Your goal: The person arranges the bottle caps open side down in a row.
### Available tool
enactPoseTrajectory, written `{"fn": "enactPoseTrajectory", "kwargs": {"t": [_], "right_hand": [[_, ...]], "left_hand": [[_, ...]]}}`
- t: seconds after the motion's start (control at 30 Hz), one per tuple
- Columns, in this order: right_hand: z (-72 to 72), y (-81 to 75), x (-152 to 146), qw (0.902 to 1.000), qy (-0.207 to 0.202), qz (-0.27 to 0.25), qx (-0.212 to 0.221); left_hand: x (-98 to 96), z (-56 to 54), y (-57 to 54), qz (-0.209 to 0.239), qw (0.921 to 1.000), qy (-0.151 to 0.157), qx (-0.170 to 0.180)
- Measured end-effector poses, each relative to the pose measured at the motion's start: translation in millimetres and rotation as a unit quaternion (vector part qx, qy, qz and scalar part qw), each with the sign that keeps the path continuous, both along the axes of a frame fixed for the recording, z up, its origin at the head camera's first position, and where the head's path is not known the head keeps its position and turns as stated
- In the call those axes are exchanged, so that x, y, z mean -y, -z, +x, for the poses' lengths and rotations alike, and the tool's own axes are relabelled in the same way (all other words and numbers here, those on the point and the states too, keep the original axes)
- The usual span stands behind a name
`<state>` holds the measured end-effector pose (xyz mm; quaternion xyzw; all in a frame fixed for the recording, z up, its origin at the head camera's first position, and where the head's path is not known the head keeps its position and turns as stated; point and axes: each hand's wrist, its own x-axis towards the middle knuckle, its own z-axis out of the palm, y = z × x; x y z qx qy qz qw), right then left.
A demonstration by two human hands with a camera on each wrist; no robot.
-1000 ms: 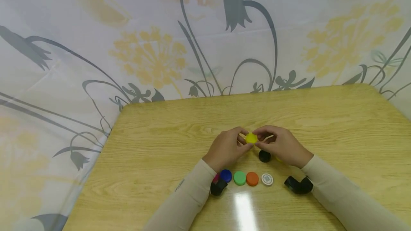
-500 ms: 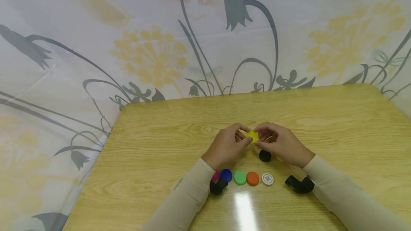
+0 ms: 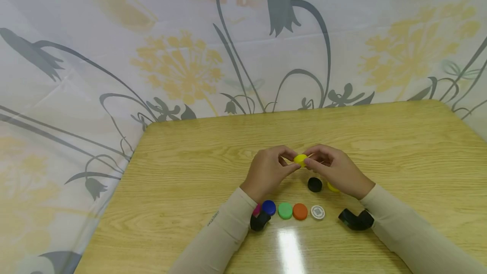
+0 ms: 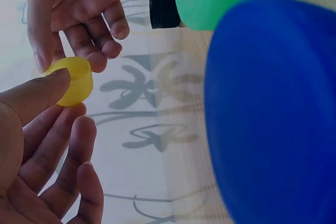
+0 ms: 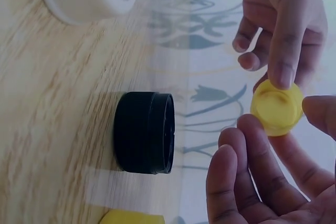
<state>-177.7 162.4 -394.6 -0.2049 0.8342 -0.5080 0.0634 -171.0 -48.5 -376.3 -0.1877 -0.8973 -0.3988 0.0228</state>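
Observation:
A small yellow bottle cap [image 3: 300,160] is held up above the wooden table between both hands. My left hand [image 3: 268,170] pinches it from the left, thumb [image 4: 44,90] laid across its face. From the other side my right hand [image 3: 336,170] holds its edge between thumb and index finger, the remaining fingers loosely bent. In the right wrist view the hollow-looking round face of the yellow cap [image 5: 276,107] shows. Below the hands a black cap [image 3: 314,184] stands on the table. Another yellow cap [image 3: 332,187] lies beside it, partly hidden by my right hand.
Nearer me a row of caps lies on the table [image 3: 198,151]: pink [image 3: 257,209], mostly covered by the left wrist, then blue [image 3: 269,208], green [image 3: 285,210], orange [image 3: 300,211] and white with a printed mark [image 3: 317,212]. A flower-patterned curtain [image 3: 243,45] hangs behind.
The yellow cap has been turned between the fingers and has shifted slightly right and up with both hands. The right hand's thumb has come over its edge. The caps on the table stay put.

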Motion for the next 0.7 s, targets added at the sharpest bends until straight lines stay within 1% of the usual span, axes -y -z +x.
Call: {"fn": "enactPoseTrajectory", "kwargs": {"t": [0.2,0.33,0.43,0.53,0.63,0.7], "right_hand": [[1.4,0.2,0.9,1.0000,0.006,0.002,0.000],[1.9,1.0,2.2,0.9999,0.009,0.001,-0.012],[2.7,0.7,2.4,0.9997,0.013,-0.004,-0.019],[3.7,-0.1,0.9,0.9993,0.019,-0.014,-0.029],[5.0,-0.1,-1.3,0.9985,0.026,-0.024,-0.042],[6.6,0.1,-1.6,0.9979,0.029,-0.026,-0.052]], "left_hand": [[-2.2,0.6,1.2,-0.026,0.9989,0.003,-0.038],[-2.3,1.3,2.0,-0.031,0.9987,0.006,-0.040],[-2.0,1.5,1.9,-0.021,0.9995,0.010,-0.022],[-2.1,1.4,0.8,0.019,0.9993,0.027,0.017],[-3.1,2.4,-0.5,0.055,0.9964,0.041,0.049],[-4.1,3.1,-0.6,0.058,0.9961,0.044,0.050]]}}
